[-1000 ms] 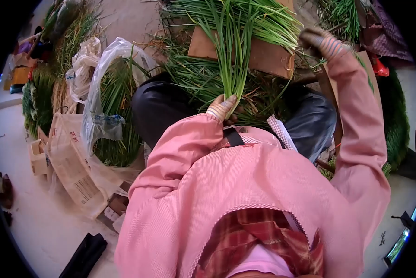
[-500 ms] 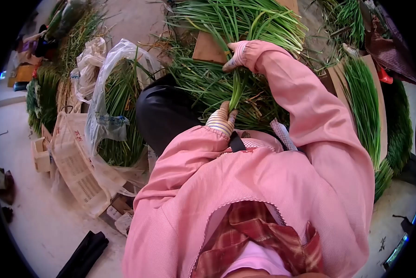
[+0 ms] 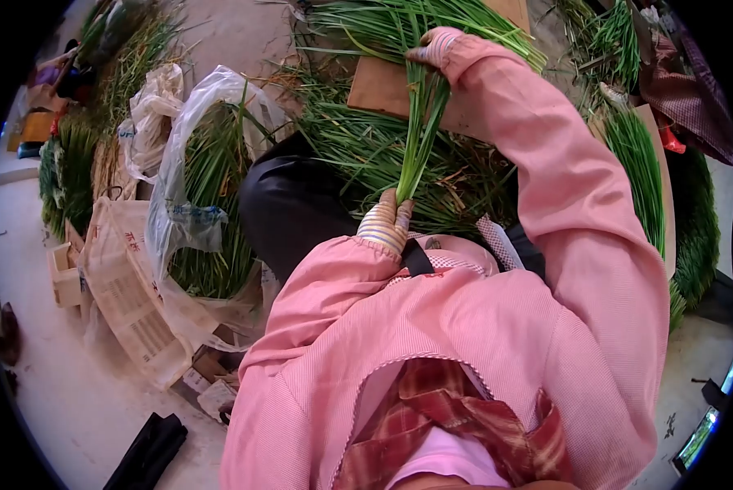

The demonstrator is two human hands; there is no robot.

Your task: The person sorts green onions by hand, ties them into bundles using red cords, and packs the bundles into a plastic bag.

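My left hand, in a striped glove, is closed round the pale lower ends of a bunch of long green leaves. Higher up, my right hand, gloved too, is wrapped round the same bunch near its upper part. Behind the right hand a larger pile of green leaves lies on a brown board. Loose leaves and dry bits are spread below the board, between my legs. The right fingertips are partly hidden by the leaves.
On the left stand a clear plastic bag of leaves and a pale plastic crate. More green leaves lie on cardboard at the right. A black item is on the floor at lower left.
My right hand has come from the far right to the bunch, then moved up along it. The left hand keeps hold of the lower ends. Green leaves now show on the right-hand cardboard.
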